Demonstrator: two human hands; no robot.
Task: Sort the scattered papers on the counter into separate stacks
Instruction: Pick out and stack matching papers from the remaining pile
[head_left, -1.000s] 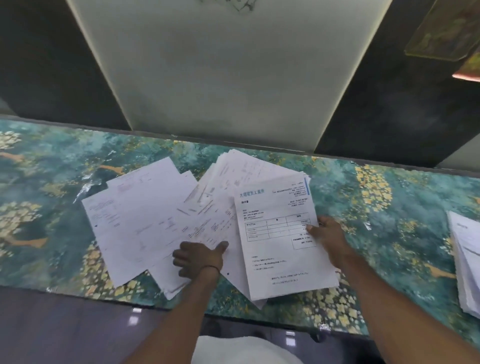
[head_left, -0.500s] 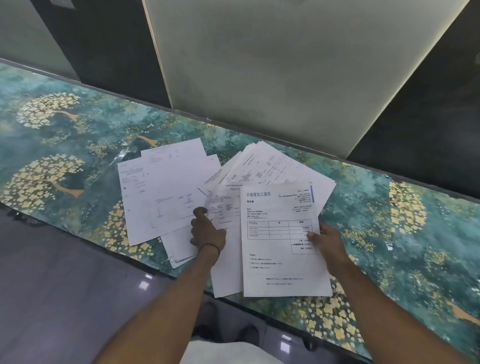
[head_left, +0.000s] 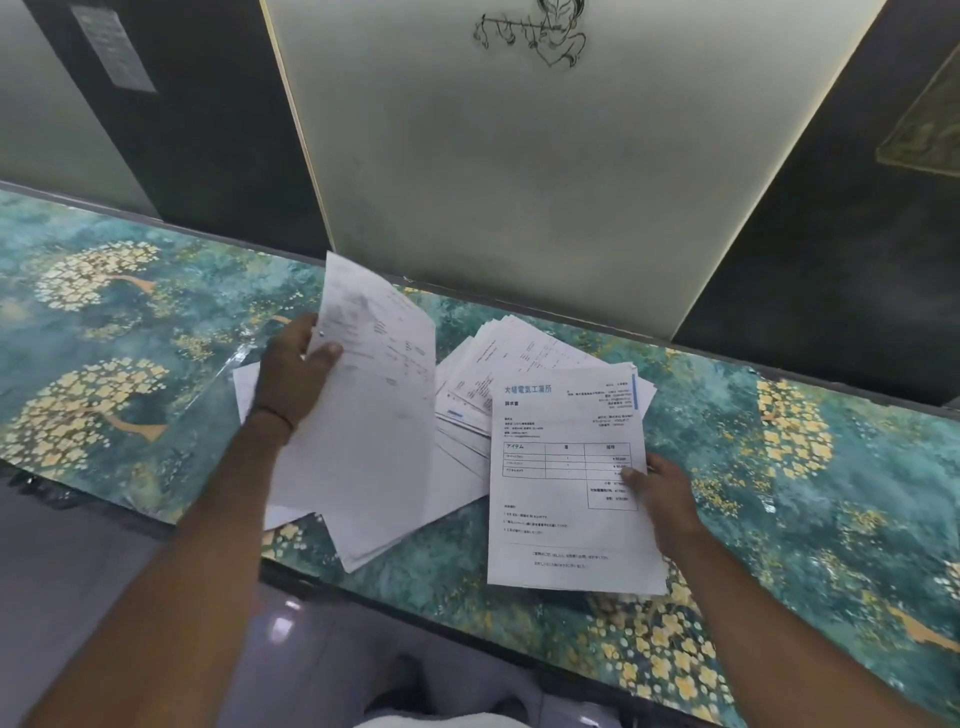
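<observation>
My left hand (head_left: 293, 371) grips a bundle of white sheets (head_left: 369, 415) by its upper left edge, lifted and tilted above the counter (head_left: 779, 493). My right hand (head_left: 662, 496) pinches the right edge of an invoice with a blue header and a table (head_left: 569, 486); it lies near the counter's front edge on top of other sheets. Behind it, a fanned pile of printed papers (head_left: 514, 358) rests on the counter. A few more sheets (head_left: 244, 387) show under my left wrist.
The counter has a teal surface with gold tree patterns and runs left to right. A pale wall panel (head_left: 519, 156) with a line drawing stands right behind it, flanked by dark panels. The floor (head_left: 104, 597) lies below the front edge.
My left hand has gathered the left-hand papers and lifted them off the counter, tilted upward. My right hand keeps its hold on the invoice. The view has shifted left and closer.
</observation>
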